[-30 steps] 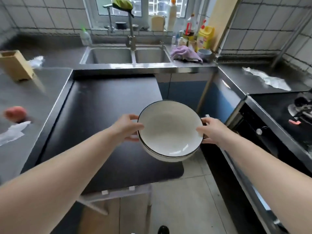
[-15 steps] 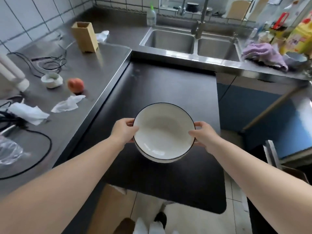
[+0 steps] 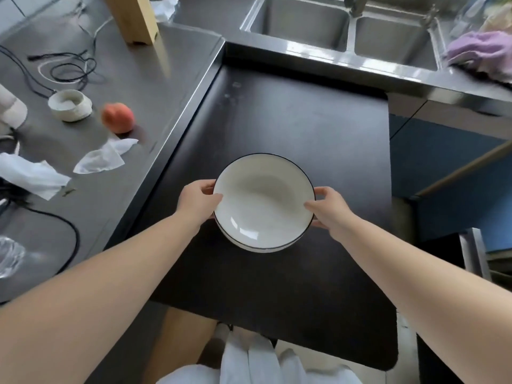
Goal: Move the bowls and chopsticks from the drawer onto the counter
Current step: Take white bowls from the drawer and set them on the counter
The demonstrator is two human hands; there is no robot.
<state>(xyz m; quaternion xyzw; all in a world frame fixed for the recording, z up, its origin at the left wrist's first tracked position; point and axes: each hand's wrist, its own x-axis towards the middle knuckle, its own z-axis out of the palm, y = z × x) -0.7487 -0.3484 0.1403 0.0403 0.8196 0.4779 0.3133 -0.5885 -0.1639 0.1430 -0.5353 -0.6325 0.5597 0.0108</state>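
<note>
A white bowl with a thin dark rim is held over the black counter surface. A second rim shows just under it, so it looks like a stack of two bowls. My left hand grips the bowl's left edge, thumb over the rim. My right hand grips the right edge the same way. The bowl is empty. No chopsticks and no drawer are in view.
The steel counter on the left carries a peach, a small white cup, crumpled tissues, cables and a wooden block. A double sink lies behind, with a purple cloth at its right.
The view has swung left and downward. The bowl, held in both hands, now sits lower over the black counter, closer to my body.
</note>
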